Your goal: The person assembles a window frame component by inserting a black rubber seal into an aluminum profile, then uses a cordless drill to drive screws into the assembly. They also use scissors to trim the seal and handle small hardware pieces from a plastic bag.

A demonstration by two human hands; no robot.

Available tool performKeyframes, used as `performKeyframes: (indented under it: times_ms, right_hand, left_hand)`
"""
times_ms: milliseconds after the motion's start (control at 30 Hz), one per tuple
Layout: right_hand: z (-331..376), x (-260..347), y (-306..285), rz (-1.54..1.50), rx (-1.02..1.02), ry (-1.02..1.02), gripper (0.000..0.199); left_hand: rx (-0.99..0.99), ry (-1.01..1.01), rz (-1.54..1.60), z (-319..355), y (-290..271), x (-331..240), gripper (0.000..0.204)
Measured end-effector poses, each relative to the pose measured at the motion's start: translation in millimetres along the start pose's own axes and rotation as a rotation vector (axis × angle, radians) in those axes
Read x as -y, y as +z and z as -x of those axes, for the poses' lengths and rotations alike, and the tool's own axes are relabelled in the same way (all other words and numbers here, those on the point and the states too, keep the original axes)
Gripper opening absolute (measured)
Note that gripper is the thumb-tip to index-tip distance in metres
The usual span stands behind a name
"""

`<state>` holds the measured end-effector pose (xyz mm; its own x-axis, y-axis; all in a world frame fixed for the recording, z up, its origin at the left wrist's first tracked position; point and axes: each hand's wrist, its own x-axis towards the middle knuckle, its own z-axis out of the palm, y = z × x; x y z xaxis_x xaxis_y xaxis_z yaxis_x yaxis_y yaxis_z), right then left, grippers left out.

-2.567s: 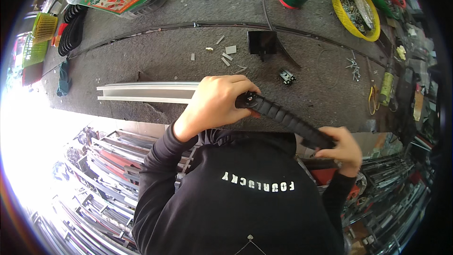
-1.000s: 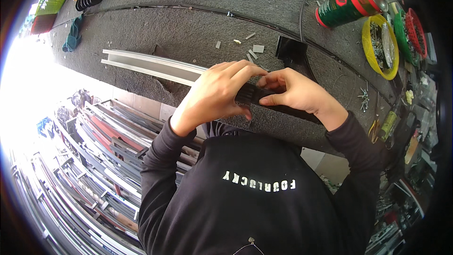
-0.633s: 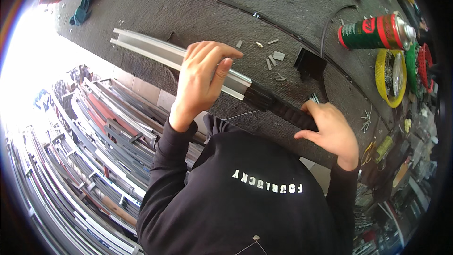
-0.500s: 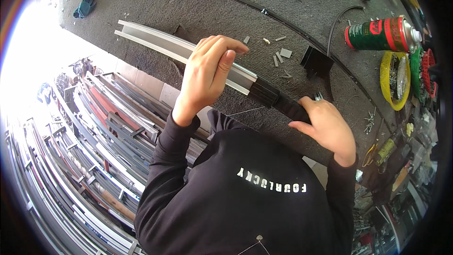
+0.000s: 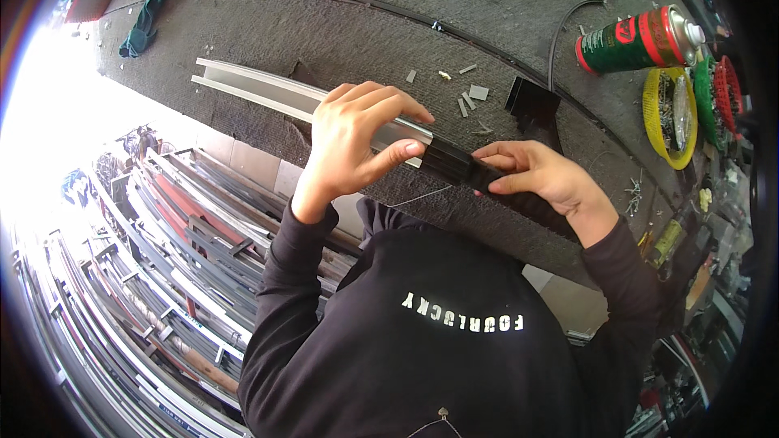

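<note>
A silvery metal channel profile (image 5: 258, 94) lies slantwise across the grey carpeted work surface, its open side up. My left hand (image 5: 350, 144) grips it near its right end, fingers over the far edge and thumb on the near side. A black ridged block (image 5: 448, 164) sits against that right end. From it a darker, narrower black piece (image 5: 527, 204) runs on to the right. My right hand (image 5: 545, 177) pinches this piece close to the block, between thumb and fingers; the palm hides part of it.
Small grey offcuts (image 5: 479, 93) and a black square-ended part (image 5: 531, 101) lie beyond my hands. A green-and-red spray can (image 5: 637, 40) lies at right, near a yellow basket (image 5: 647, 118) of small hardware. A thin black strip (image 5: 373, 2) crosses the carpet. Metal profiles (image 5: 154, 292) are racked at lower left.
My right hand has moved left along the black piece, closer to the block, and now pinches it. My left thumb has come down toward the channel's end. The view has shifted slightly.
</note>
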<state>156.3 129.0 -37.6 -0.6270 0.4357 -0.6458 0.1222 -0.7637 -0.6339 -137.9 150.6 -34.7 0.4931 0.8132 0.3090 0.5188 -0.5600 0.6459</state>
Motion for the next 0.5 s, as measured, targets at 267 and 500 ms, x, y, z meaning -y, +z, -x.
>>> performKeyframes:
  times_ms: [267,500]
  right_hand:
    - [-3,-1,17,0.033,-0.216,-0.274,0.034]
    - [-40,-9,53,0.003,-0.620,-0.611,0.022]
  left_hand:
    - [0.002,0.002,0.094,1,-2,1,0.043]
    - [0.001,-0.033,0.056,1,-1,-3,0.018]
